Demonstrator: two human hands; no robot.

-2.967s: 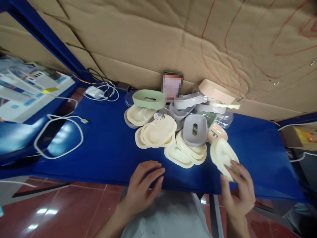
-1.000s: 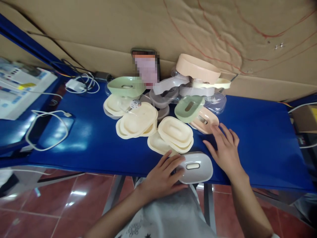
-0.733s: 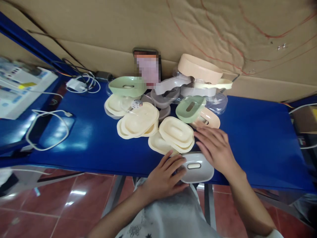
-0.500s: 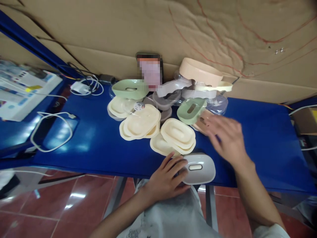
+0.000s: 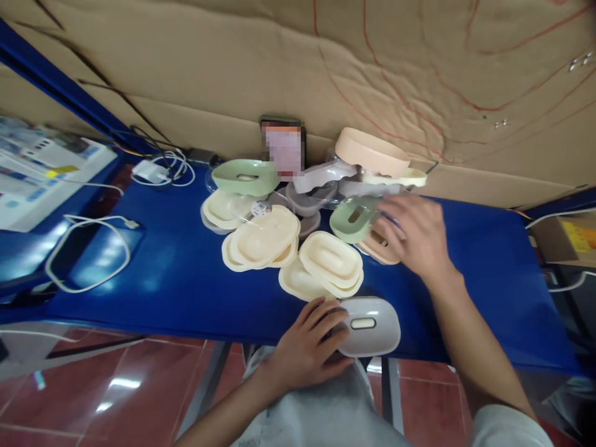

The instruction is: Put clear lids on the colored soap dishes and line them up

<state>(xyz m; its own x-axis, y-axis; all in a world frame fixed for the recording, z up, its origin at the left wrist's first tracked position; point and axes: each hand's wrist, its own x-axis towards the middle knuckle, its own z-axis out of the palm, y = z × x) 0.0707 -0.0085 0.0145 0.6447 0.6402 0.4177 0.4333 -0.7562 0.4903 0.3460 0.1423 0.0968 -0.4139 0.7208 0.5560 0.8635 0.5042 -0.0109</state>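
Note:
My left hand (image 5: 310, 344) rests on the left end of a grey oval soap dish (image 5: 370, 326) that lies at the near edge of the blue table (image 5: 177, 273). My right hand (image 5: 412, 233) reaches into the pile of dishes, fingers spread, over a green oval dish (image 5: 351, 218) and a pink dish (image 5: 375, 247); whether it grips one is unclear. Cream lids (image 5: 330, 257) are stacked just beyond the grey dish. More cream lids (image 5: 261, 239) lie to the left. A peach dish (image 5: 370, 152) tops the pile at the back.
A green dish (image 5: 244, 176) and a phone (image 5: 283, 146) stand against the cardboard wall (image 5: 326, 68). White cables (image 5: 84, 254) and a charger (image 5: 149, 171) lie on the left. A printed box (image 5: 41, 180) sits at far left. Red floor tiles show below the table edge.
My right hand has moved from beside the grey dish up and back onto the green and pink dishes in the pile. My left hand has stayed on the grey dish.

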